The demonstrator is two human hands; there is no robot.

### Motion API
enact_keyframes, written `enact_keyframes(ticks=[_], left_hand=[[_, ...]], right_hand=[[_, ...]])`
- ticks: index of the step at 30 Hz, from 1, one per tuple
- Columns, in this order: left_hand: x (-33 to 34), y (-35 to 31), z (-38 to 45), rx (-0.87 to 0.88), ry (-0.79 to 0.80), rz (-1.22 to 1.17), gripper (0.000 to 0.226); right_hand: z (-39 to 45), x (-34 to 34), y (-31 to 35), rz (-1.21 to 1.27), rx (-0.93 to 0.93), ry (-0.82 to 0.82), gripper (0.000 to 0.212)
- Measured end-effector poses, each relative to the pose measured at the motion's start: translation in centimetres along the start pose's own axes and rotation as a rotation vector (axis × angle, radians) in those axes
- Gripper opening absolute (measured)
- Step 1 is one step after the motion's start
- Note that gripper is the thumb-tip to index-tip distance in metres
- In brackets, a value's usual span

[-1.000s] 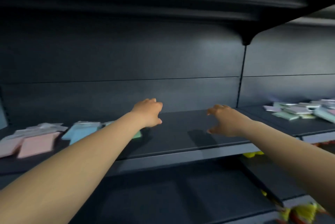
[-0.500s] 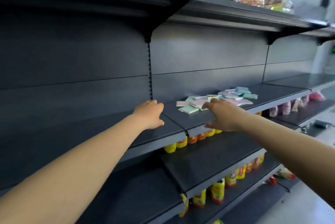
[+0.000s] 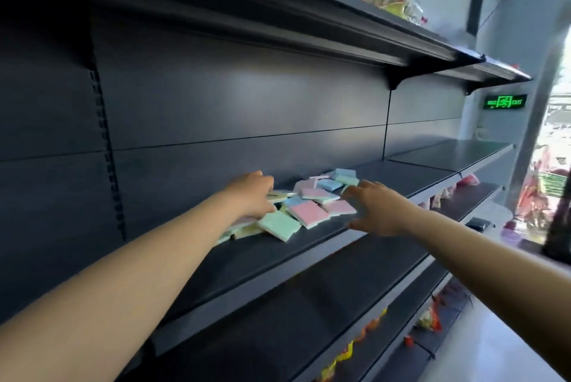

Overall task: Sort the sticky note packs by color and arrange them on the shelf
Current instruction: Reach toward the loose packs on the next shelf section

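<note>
Currently, status as follows.

Packs [image 3: 309,202]: mixed heap of pink, blue, green and pale yellow squares, unsorted, lying on the shelf [image 3: 401,177] between back wall and front edge; some overlapping, some tilted on neighbours.

Heap axis: running along the shelf, left-near end to right-far end, roughly parallel to the front edge.

Key relation: heap lying directly between the two hands, ahead of both arms; left hand at the near-left end, right hand at the front-right side.

Nearer hand: left, judged already in contact; right just beside the pink pack [image 3: 340,207] closest to the front edge, contact not confirmed.

Left hand [image 3: 251,194]: palm down over the left end of the heap, fingers loosely bent, resting on top packs; grip on any one pack not discernible.

Right hand [image 3: 375,211]: spread wide, fingers extended toward the heap, thumb low near the front edge; holding nothing.

Green pack [image 3: 279,225]: foremost at left, just under the left wrist, tilted.

Step judged: reach onto heap, ahead of separating by colour.

Blur: moderate; fingertip detail unreliable.
</note>
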State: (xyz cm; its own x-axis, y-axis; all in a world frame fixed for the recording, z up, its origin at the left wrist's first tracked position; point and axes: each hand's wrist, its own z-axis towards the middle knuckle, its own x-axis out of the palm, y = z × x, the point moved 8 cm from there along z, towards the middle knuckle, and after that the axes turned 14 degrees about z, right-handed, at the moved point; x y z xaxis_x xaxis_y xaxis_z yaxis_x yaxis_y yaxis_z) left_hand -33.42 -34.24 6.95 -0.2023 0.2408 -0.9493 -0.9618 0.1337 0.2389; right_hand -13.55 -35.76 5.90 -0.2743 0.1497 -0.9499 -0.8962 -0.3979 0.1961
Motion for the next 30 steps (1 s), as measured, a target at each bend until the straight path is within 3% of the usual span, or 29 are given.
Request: enact_keyframes(ticks=[14,21,26,30], left_hand=[[4.6,-9.8,25.9,-0.014,0.014,-0.008,0.042],[10.4,-14.1,38.2,-0.137,0.117,-0.179,0.038],[14.7,-15.4,43.9,-0.237,0.249,-0.383,0.035],[16.9,-15.3,46.2,-0.301,0.337,-0.390,0.041]], right_hand=[[18.3,1.6,-22.5,0.114,-0.039,-0.006,0.060],[30.3,6.2,-33.2,0.236,-0.171,0.154,0.049],[38.5,9.2,-37.5,0.321,-0.226,0.206,0.057],[43.4,11.7,-38.4,0.449,-0.256,0.244,0.046]])
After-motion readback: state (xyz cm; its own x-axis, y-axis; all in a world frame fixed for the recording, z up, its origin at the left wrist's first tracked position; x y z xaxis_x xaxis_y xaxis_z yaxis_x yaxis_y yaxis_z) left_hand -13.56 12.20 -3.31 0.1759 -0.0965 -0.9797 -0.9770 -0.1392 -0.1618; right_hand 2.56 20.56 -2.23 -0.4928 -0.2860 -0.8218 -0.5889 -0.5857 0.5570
